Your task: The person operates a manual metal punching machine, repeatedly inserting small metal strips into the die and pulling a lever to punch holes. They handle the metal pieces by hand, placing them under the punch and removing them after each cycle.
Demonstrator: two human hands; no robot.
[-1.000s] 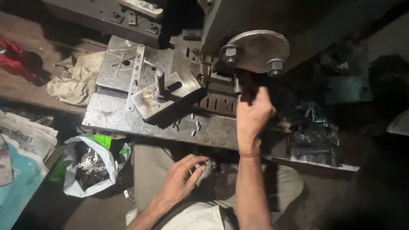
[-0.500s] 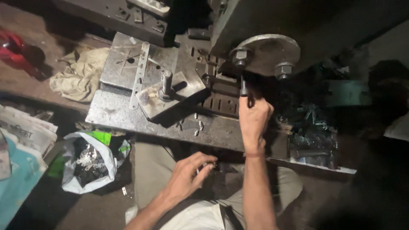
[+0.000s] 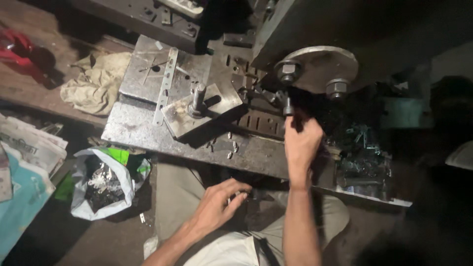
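Note:
My right hand [image 3: 301, 144] is raised at the press, its fingers closed around a small dark metal piece [image 3: 288, 108] held at the die block [image 3: 261, 122] under the round steel plate [image 3: 320, 66] with two big nuts. My left hand [image 3: 221, 199] rests low over my lap, fingers curled on small metal parts [image 3: 241, 196]; what exactly it grips is too dark to tell. The steel press table [image 3: 148, 130] carries a square plate with an upright pin [image 3: 198, 96] and several small loose stampings [image 3: 229, 145].
A white plastic bag of metal scraps [image 3: 101, 184] sits on the floor at left, beside newspapers [image 3: 29, 145]. A crumpled rag [image 3: 96, 86] and a red object [image 3: 17, 51] lie on the wooden bench. A heap of dark scrap pieces [image 3: 362, 157] is at right.
My right hand has risen from the table edge up to the die and closed on the small piece there. My left hand stayed over my lap, curling its fingers.

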